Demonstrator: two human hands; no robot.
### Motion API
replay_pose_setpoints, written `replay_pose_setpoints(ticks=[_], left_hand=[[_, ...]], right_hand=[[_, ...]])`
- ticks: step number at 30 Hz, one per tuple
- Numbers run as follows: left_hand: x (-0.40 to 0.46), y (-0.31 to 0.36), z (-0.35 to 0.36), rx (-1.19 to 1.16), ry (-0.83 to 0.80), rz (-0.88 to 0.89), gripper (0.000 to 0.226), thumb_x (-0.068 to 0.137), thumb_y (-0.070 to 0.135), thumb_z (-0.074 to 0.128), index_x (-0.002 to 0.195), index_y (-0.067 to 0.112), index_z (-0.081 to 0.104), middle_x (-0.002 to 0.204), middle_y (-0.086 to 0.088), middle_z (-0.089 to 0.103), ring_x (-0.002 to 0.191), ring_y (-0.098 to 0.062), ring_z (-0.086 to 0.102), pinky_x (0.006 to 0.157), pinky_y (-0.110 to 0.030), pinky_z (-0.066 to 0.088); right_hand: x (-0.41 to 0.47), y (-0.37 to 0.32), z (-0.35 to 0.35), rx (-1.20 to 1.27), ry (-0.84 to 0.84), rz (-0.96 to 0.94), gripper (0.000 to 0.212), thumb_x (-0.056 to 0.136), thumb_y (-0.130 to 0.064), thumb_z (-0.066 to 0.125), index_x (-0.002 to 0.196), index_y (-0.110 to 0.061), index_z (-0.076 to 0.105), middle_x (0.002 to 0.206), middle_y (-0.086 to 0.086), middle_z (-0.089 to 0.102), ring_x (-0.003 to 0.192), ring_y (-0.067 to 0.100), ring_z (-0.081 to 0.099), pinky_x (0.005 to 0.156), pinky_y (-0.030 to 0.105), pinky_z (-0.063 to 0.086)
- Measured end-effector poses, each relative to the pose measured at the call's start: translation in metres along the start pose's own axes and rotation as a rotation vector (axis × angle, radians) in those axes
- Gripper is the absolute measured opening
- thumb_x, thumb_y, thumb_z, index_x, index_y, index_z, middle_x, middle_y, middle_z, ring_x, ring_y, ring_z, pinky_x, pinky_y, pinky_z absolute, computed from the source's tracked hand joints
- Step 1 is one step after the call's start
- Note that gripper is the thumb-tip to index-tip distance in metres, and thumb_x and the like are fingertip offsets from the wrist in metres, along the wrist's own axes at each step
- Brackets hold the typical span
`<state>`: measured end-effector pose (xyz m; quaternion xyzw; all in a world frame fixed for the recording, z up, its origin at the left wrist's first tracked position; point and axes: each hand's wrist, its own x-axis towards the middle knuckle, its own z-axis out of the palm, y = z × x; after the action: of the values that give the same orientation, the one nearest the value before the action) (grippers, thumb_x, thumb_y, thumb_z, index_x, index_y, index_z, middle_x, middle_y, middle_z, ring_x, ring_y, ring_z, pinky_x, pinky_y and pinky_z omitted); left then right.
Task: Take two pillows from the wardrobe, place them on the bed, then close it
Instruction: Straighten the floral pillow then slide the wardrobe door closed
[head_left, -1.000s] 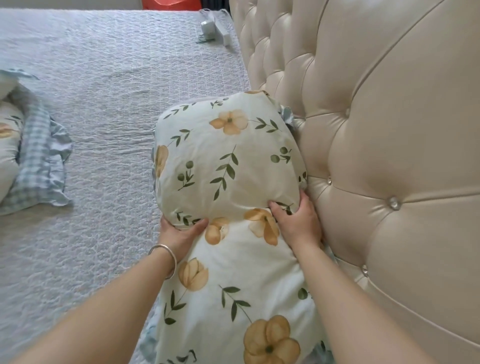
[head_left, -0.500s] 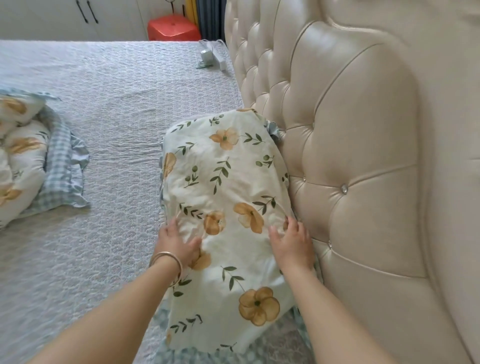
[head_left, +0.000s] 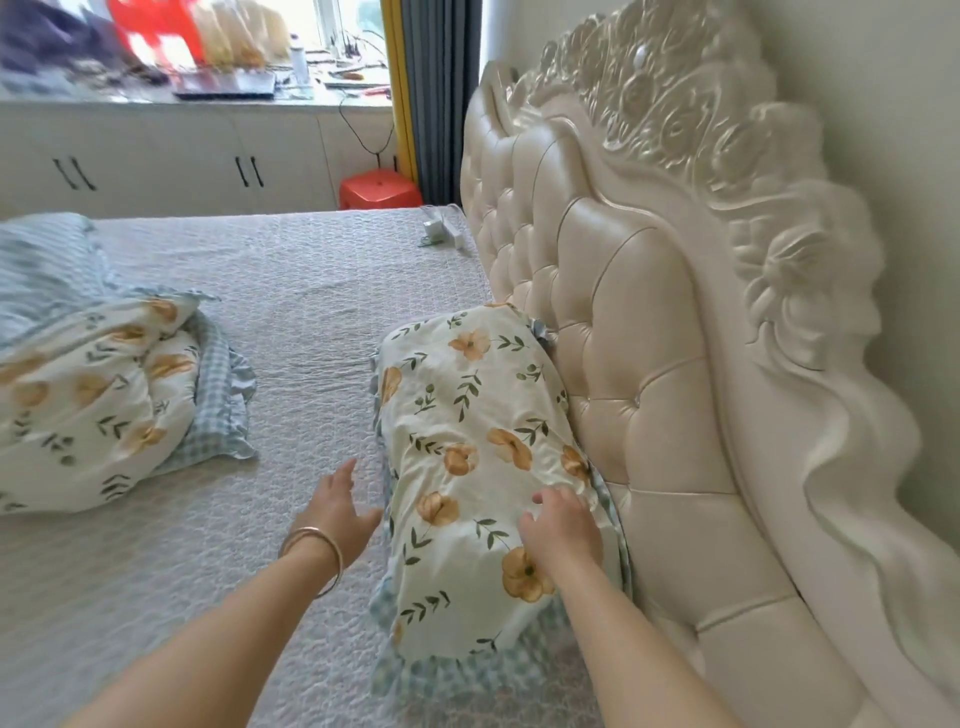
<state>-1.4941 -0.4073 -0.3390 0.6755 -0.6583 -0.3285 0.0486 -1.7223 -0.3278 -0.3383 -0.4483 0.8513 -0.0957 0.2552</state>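
A floral pillow (head_left: 467, 415) with a checked frill lies on the bed (head_left: 311, 291), leaning against the cream tufted headboard (head_left: 623, 364). My right hand (head_left: 563, 527) rests flat on the pillow's near end, fingers spread. My left hand (head_left: 337, 512), a bangle on its wrist, hovers open just left of the pillow, off the fabric. A second floral pillow (head_left: 98, 400) lies further left on the bed, apart from both hands. The wardrobe is out of view.
A white charger and cable (head_left: 441, 228) lie at the far corner of the bed by the headboard. Beyond the bed stand white low cabinets (head_left: 166, 161), a red stool (head_left: 379, 188) and curtains (head_left: 431, 98). A blue striped cover (head_left: 41, 260) lies far left.
My left hand has lifted off the pillow and moved left. My right hand has slid toward the pillow's near end. The view has tilted up, showing the cabinets and window.
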Motion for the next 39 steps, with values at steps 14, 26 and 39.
replay_pose_setpoints(ticks=[14,26,39], left_hand=[[-0.154,-0.129,-0.114,-0.076,0.418,-0.195,0.064,0.085,0.034,0.058,0.142,0.029,0.029,0.135,0.004,0.041,0.089,-0.009,0.057,0.075,-0.028,0.051],[-0.325,-0.293,-0.175,-0.220,0.669,-0.576,0.053,0.088,0.028,0.055,0.137,0.022,0.038,0.136,0.000,0.041,0.112,-0.017,0.054,0.092,-0.036,0.048],[-0.518,-0.509,-0.230,-0.388,1.010,-0.890,0.048,0.087,0.026,0.056,0.133,0.024,0.043,0.131,0.003,0.049,0.106,-0.016,0.057,0.092,-0.031,0.046]], right_hand=[[-0.119,-0.183,0.045,0.019,-0.201,-0.626,0.036,0.091,-0.031,0.047,0.125,-0.018,0.053,0.131,0.003,0.053,0.121,0.019,0.046,0.095,0.033,0.040],[-0.298,-0.325,0.125,-0.112,-0.498,-1.138,0.033,0.092,-0.032,0.051,0.123,-0.021,0.055,0.120,-0.001,0.059,0.111,0.017,0.054,0.089,0.031,0.044],[-0.573,-0.456,0.275,-0.147,-0.811,-1.409,0.028,0.094,-0.027,0.044,0.115,-0.020,0.062,0.117,0.000,0.062,0.099,0.019,0.059,0.075,0.026,0.046]])
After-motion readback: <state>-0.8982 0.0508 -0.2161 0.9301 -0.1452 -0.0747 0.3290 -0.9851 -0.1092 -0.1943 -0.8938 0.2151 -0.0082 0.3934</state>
